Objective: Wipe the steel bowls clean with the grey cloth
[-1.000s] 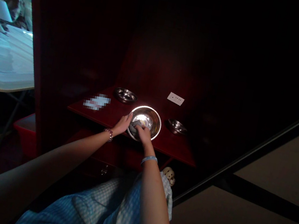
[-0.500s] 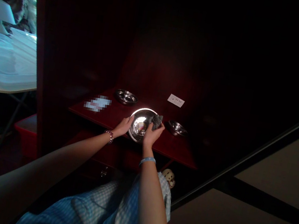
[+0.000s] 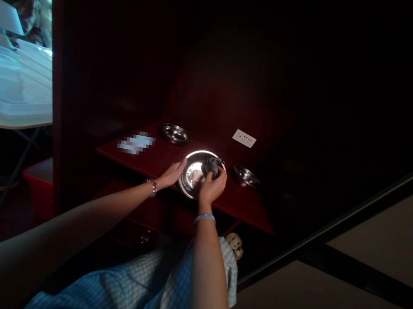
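Observation:
A shiny metal bowl (image 3: 192, 176) is tilted toward me at the front edge of the dark red desk. My left hand (image 3: 172, 174) grips its left rim, thumb along the inside. My right hand (image 3: 214, 185) is closed round a crumpled grey cloth (image 3: 212, 165), which lies against the bowl's inner right side. Part of the cloth is hidden by the fingers. Behind and left stands a second metal bowl (image 3: 175, 134). To the right of my right hand is a third metal bowl (image 3: 246, 177).
A blurred pale patch (image 3: 136, 143) lies on the desk's left side. On the back wall is a white socket plate (image 3: 244, 139). A slanting dark frame (image 3: 351, 210) borders the right. Farther left stand a folding table (image 3: 7, 116) and a red bin (image 3: 40, 184).
My right hand has turned and moved the grey cloth slightly left and down against the bowl's inside. The left hand keeps its grip on the rim. The view has shifted slightly.

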The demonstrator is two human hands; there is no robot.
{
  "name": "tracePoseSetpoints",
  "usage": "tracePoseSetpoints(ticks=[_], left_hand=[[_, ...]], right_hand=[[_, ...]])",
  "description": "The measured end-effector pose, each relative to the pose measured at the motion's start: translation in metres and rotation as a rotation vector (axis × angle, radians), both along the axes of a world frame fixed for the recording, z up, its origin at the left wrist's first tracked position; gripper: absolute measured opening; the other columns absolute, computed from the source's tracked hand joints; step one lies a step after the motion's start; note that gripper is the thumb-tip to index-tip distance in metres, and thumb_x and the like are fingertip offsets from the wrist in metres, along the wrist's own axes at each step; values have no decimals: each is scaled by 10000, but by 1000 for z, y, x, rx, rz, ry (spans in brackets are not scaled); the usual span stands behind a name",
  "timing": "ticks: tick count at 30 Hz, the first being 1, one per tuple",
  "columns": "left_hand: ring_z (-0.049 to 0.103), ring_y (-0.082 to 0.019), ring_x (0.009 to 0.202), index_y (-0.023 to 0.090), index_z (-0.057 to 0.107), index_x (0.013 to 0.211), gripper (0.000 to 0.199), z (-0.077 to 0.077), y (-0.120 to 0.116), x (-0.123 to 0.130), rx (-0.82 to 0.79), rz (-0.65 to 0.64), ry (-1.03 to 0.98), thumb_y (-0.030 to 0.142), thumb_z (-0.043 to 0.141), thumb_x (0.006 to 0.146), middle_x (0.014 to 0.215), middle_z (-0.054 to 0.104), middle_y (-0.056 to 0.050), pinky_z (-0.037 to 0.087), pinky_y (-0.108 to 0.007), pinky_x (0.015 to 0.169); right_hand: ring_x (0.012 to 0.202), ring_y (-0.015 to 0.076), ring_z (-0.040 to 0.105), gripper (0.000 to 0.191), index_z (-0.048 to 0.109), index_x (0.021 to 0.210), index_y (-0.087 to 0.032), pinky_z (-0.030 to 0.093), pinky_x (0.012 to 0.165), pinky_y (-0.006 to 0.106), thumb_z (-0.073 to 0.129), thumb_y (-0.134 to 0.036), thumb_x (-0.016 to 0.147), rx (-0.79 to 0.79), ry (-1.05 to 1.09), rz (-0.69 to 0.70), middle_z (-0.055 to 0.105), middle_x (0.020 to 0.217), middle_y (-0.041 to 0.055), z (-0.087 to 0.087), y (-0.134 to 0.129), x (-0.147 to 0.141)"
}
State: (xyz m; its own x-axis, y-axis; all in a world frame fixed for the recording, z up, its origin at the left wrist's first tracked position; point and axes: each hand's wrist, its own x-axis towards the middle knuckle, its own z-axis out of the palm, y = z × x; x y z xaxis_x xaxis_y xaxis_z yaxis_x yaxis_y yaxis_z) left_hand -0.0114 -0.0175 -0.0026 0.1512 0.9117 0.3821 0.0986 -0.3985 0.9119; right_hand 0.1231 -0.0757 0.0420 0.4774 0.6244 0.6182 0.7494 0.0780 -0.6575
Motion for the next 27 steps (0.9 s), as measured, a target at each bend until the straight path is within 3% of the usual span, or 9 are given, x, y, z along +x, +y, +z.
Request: tracePoseSetpoints(ticks=[10,15,18,27], left_hand=[[662,-237,816,133,674,902,769,3,1,-4,-69,-153,-49,784,270,841,826,730,-109,492,-317,764],[669,-255,881,118,680,964,758,1,2,-4,-88,-90,-62,764,301,849,909,742,-134,499,-323,795],[666,-256,941,124,684,976,721,1,3,-4,-73,-49,-59,721,290,879,977,741,-133,494,-325,843],[645,-249,857,130,657,878,704,-3,7,-2,20,120,-29,665,202,918,858,722,-129,486,-344,804]], right_hand=[[1056,223,634,408,623,1225,-151,423,969,299,443,-206,863,-138,14,159,691,1172,123,5,0,-8],[1089,207,629,398,661,1183,-176,424,993,290,496,-178,821,-141,-53,331,691,1200,87,-2,6,-11],[1030,208,650,388,682,1160,-183,456,958,295,524,-191,806,-226,-68,398,720,1124,73,-6,10,-10],[856,170,657,286,738,988,-179,493,833,266,593,-202,743,-362,-115,606,741,936,18,-9,11,-1]])
